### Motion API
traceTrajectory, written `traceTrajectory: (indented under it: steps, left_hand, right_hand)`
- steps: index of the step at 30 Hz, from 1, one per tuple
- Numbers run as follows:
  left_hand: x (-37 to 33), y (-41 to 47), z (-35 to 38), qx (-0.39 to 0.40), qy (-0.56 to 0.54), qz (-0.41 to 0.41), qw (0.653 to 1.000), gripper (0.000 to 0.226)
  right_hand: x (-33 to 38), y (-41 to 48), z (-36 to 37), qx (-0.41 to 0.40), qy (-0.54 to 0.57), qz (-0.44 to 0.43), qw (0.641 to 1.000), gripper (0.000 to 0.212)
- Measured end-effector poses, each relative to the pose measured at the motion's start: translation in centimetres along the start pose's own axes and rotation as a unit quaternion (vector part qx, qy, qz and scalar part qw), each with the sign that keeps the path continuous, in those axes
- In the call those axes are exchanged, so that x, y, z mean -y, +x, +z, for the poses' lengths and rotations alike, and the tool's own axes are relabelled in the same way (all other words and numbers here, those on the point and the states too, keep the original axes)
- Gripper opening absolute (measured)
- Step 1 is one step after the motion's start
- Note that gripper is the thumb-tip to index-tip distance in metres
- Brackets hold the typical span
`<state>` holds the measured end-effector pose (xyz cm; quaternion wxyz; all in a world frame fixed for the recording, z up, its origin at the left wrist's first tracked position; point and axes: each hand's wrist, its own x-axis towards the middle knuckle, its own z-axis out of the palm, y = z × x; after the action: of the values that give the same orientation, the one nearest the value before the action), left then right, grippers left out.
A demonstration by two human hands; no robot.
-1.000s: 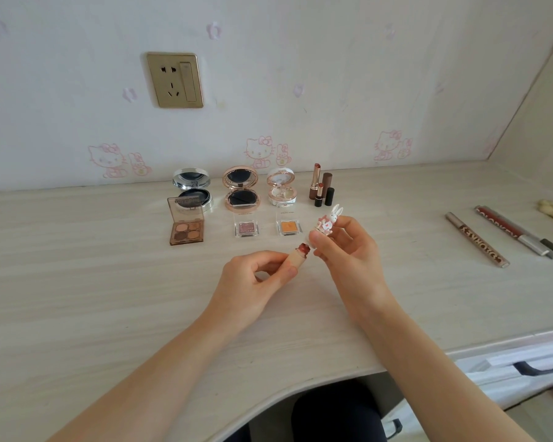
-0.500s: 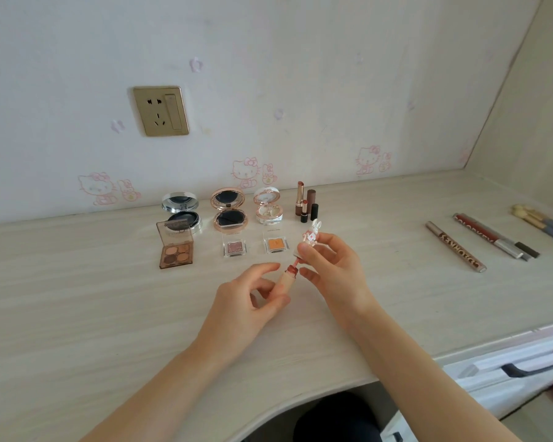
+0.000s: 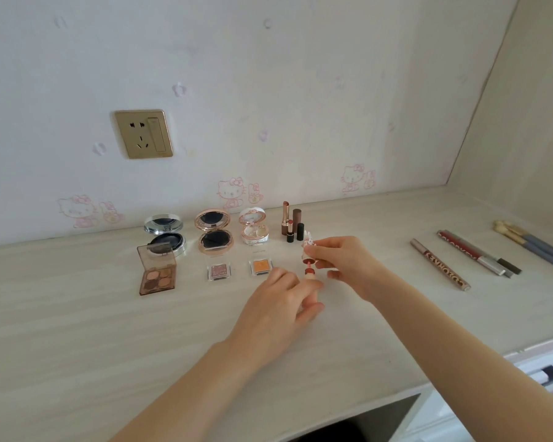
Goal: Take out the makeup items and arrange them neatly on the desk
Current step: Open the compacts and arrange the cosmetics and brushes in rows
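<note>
My left hand (image 3: 280,303) grips a small lip-gloss tube (image 3: 310,275) by its base, mostly hidden in my fingers. My right hand (image 3: 342,261) pinches its rabbit-shaped cap (image 3: 307,247) just above the tube's red neck, cap and tube slightly apart. Behind them on the desk (image 3: 77,330) stand three open compacts (image 3: 216,231), an open four-colour eyeshadow palette (image 3: 157,274), two single eyeshadow pans (image 3: 219,271) and a cluster of upright lipsticks (image 3: 291,223).
Right of my hands lie two long cosmetic pens (image 3: 441,266) and, farther right, brushes (image 3: 530,244). A wall socket (image 3: 143,134) is above the compacts. A white drawer with a dark handle (image 3: 548,373) sits under the desk's right edge.
Both hands moved forward and slightly right towards the lipsticks. The rabbit cap has come up off the tube, which now stands nearly upright. The camera tilted upward.
</note>
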<state>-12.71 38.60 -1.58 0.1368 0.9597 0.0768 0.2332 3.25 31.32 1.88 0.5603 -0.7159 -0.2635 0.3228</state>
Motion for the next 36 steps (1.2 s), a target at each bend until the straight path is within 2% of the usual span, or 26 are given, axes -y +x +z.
traceTrajectory:
  steps: [7,19,36]
  left_hand:
    - [0.6,1.0,1.6,-0.020,0.037,-0.008,0.999,0.030]
    - [3.1,0.7,2.2,-0.050,0.007,-0.042,0.998,0.027]
    - [3.2,0.7,2.4,-0.030,0.003,-0.045,0.999,0.035]
  right_hand:
    - [0.6,2.6,0.3,-0.019,-0.102,0.006,0.995,0.026]
    - [0.3,5.6,3.7,-0.023,-0.159,-0.013,0.987,0.008]
    - [0.2,6.0,4.5,-0.046,-0.243,-0.027,0.968,0.023]
